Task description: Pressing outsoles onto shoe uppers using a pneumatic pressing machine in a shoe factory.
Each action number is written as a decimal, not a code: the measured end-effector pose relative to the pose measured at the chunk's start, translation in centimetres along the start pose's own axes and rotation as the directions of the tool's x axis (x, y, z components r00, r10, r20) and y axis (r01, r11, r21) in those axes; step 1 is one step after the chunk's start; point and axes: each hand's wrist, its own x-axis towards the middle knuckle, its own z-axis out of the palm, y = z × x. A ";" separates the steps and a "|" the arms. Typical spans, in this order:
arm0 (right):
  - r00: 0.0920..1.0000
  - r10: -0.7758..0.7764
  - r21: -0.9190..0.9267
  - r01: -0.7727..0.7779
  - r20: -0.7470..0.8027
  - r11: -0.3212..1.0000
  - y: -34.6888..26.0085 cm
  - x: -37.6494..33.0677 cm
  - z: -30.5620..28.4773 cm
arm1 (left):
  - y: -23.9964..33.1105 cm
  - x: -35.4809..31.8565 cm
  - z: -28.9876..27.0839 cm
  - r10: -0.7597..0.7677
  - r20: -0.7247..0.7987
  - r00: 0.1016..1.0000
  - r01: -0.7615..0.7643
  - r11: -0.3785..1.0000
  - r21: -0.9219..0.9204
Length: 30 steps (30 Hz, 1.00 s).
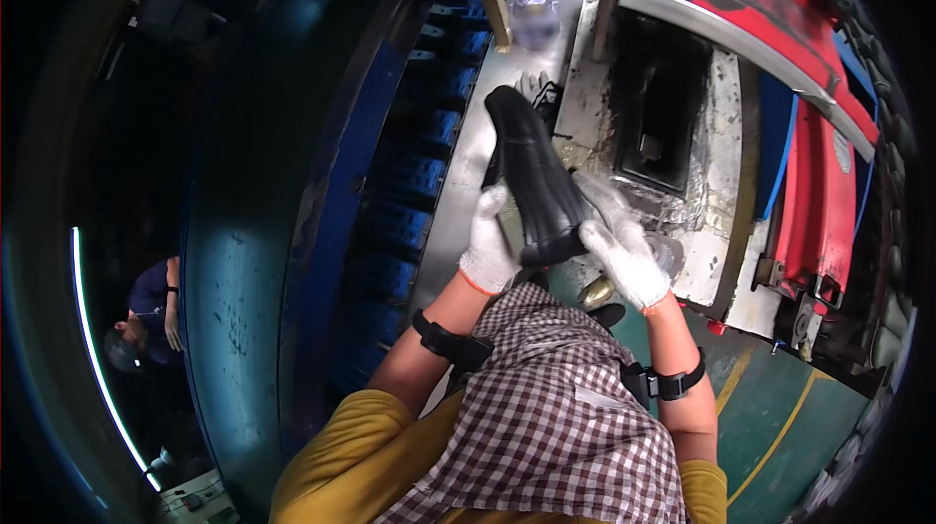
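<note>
A long black piece shaped like a boot, smooth and slightly shiny, is held tilted in front of me, its narrower end away from me. My left hand, in a white knit glove with an orange cuff, is closed against its near left side. On its right, my right hand, gloved the same way, grips the near end with its thumb showing. Some fingertips are hidden behind the piece. Just beyond it, a grey and black glove-like item lies on the metal ledge.
At right is a worn bench with a dark recessed mould and a red machine frame. Farther off stand a clear plastic jug and an upright board. Blue machinery is at left; another person is far left.
</note>
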 end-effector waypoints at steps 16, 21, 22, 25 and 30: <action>0.908 -0.189 -0.684 -0.132 -0.373 0.717 6.9 -4.5 -0.1 | 16.7 8.2 -31.1 0.286 -0.795 0.535 -0.133 0.958 0.255; 0.917 -0.188 -0.667 -0.105 -0.353 0.738 7.0 -3.8 0.1 | 21.5 8.4 -38.5 0.322 -0.809 0.491 0.031 0.922 0.386; 0.918 -0.167 -0.676 -0.132 -0.359 0.725 7.2 -4.0 0.1 | 19.5 9.6 -37.8 0.343 -0.818 0.461 0.066 0.906 0.417; 0.915 -0.149 -0.670 -0.158 -0.376 0.725 7.2 -4.0 0.1 | 16.4 9.5 -33.1 0.465 -0.821 0.330 0.141 0.836 0.530; 0.921 -0.147 -0.674 -0.148 -0.360 0.724 6.7 -3.8 0.4 | 14.7 1.3 -34.0 0.567 -0.701 0.432 -0.027 0.785 0.619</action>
